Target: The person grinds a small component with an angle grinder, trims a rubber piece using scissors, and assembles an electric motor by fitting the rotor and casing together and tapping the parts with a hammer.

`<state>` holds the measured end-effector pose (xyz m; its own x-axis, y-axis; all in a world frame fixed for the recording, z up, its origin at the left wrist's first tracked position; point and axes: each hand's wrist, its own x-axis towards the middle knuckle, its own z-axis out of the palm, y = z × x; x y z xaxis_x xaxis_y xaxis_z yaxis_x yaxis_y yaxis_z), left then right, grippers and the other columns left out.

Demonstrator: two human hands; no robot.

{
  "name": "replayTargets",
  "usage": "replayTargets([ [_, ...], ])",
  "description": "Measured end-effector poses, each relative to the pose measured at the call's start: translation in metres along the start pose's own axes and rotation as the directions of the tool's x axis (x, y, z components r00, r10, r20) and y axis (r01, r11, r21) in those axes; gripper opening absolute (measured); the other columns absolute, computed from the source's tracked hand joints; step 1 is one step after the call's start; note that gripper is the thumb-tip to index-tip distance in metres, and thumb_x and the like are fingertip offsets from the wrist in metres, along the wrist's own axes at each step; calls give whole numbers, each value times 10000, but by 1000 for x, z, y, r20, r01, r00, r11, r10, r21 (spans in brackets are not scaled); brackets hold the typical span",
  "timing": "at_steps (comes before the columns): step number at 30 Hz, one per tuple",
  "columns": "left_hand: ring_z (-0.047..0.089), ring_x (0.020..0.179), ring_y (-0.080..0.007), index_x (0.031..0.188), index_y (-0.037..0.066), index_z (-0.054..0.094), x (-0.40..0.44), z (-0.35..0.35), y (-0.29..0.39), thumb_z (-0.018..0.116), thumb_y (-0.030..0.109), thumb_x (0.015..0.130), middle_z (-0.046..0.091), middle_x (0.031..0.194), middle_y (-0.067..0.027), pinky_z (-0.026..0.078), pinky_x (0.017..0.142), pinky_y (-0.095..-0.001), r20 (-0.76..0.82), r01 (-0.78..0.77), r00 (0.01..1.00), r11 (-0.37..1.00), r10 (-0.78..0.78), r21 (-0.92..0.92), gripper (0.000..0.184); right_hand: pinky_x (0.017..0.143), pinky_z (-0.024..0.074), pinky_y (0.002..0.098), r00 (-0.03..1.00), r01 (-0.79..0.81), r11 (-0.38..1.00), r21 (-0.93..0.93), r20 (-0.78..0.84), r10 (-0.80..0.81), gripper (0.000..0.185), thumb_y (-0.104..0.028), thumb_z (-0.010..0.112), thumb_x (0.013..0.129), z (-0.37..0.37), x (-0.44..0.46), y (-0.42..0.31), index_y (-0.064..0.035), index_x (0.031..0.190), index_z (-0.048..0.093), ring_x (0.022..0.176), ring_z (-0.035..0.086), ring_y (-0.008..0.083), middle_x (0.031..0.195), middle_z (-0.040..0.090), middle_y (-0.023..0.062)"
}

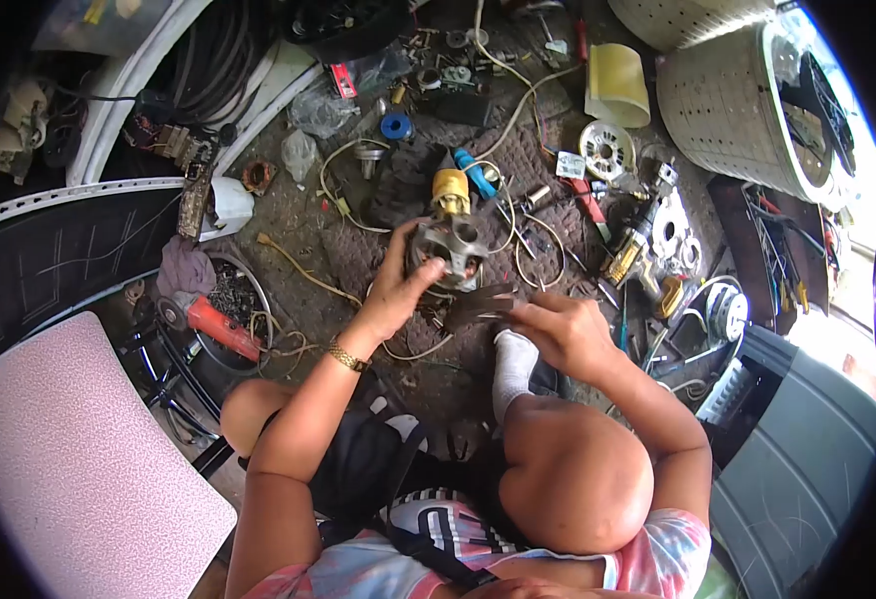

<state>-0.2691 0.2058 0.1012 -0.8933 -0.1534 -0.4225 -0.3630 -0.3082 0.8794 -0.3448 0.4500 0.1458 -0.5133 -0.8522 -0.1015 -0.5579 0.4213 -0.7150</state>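
Note:
A round grey metal housing (pixel 463 235) with openings is gripped by my left hand (pixel 398 288), its thumb over the front. Just beyond the housing is a yellow cylindrical part (pixel 451 188); whether they are joined is unclear. My right hand (pixel 563 327) has its fingers closed on a dark flat metal piece (pixel 478 307), which lies close below the housing and is partly blurred. A blue tool or part (pixel 476 175) rests behind the housing, beside a cable.
An orange angle grinder (pixel 220 327) lies by a round tray (pixel 233 295) at left. A pink padded seat (pixel 88 459) fills the lower left. At right are a yellow power tool (pixel 629 255), a white perforated drum (pixel 737 110) and a grey plastic panel (pixel 807 449). Cables cross the floor.

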Motion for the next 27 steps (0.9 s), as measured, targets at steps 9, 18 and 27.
replayTargets([
  [9, 427, 1178, -192, 1350, 43, 321, -6, -10, -4, 654, 296, 817, 449, 1263, -118, 330, 1013, -331, 205, -66, 979, 936, -6, 345, 678, 587, 441, 252, 836, 167, 962, 218, -548, -21, 374, -74, 587, 837, -93, 30, 57, 49, 1189, 556, 622, 555, 113, 841, 654, 101],
  [18, 444, 1146, -162, 1354, 53, 320, -8, -2, -5, 688, 317, 801, 479, 1225, -95, 346, 994, -324, 255, -76, 967, 937, -15, 342, 715, 684, 494, 370, 936, 345, 876, 338, -54, -348, 401, -90, 645, 810, -47, 95, 56, -97, 1208, 598, 760, 644, 298, 913, 673, 145],
  [27, 418, 1187, -199, 1365, 44, 297, -9, -3, 4, 667, 394, 774, 440, 1266, -116, 318, 1015, -331, 263, -28, 963, 954, -54, 299, 780, 792, 477, 302, 984, 95, 885, 456, -175, -15, 428, -93, 584, 871, -29, 66, 66, -59, 1291, 513, 907, 643, 195, 1112, 644, 131],
])
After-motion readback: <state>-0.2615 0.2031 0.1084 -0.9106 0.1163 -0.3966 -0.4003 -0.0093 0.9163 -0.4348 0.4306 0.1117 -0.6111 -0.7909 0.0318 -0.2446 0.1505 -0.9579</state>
